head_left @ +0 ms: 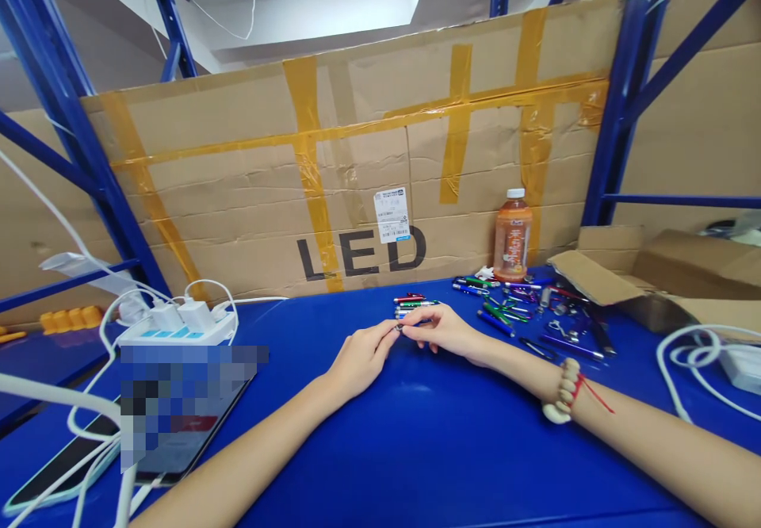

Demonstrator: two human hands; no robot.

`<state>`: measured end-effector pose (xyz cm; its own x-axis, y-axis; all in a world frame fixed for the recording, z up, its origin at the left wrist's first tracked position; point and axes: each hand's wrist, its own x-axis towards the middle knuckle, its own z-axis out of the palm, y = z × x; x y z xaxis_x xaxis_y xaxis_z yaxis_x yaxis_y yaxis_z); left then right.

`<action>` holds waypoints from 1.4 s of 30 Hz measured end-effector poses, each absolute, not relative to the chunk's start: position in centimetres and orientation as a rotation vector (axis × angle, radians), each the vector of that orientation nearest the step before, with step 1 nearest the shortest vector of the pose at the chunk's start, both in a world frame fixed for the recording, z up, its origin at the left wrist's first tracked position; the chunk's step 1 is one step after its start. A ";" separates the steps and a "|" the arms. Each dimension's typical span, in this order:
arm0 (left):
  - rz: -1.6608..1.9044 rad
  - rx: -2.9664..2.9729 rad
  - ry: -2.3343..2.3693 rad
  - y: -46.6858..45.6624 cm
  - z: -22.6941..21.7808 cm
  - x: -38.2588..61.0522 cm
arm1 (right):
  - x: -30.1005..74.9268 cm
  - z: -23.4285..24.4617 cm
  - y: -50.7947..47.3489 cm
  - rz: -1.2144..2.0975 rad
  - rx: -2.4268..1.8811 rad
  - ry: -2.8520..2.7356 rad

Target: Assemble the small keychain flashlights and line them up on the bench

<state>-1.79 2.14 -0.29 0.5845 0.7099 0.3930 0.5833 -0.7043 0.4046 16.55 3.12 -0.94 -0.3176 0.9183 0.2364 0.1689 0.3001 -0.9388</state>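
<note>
My left hand and my right hand meet over the middle of the blue table, fingertips pinched together. Between them is a small dark piece, gripped from both sides and too small to name. Just behind the fingers lies a short row of slim coloured metal tubes, red, green and blue, partly hidden by my right hand. To the right of that hand is a loose pile of similar shiny tubes with small metal fittings among them.
An orange drink bottle stands behind the pile, against a taped cardboard sheet. An open cardboard box and a white cable lie right. At left are a power strip, a tablet, a phone and tangled cables.
</note>
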 end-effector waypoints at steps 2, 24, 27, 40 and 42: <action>0.793 2.583 1.070 2.2 -0.3 -1.8 | 16.6 -1.0 3.2 1.094 -0.986 -1.707; 0.835 2.583 1.073 1.9 -0.2 -1.7 | 16.4 -0.8 3.0 1.139 -1.018 -1.680; 0.827 2.583 1.068 1.8 0.0 -1.7 | 16.3 -0.6 2.9 1.158 -1.040 -1.664; 0.815 2.588 1.075 1.7 0.0 -1.8 | 16.5 -1.1 3.3 1.158 -1.025 -1.690; 0.816 2.591 1.070 1.7 -0.1 -1.8 | 16.5 -1.1 3.3 1.156 -1.032 -1.692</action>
<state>-1.79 1.71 -0.06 0.5804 0.7039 0.4094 0.5809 -0.7103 0.3976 16.54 3.29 -1.13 -0.3254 0.9291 0.1759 0.1739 0.2416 -0.9547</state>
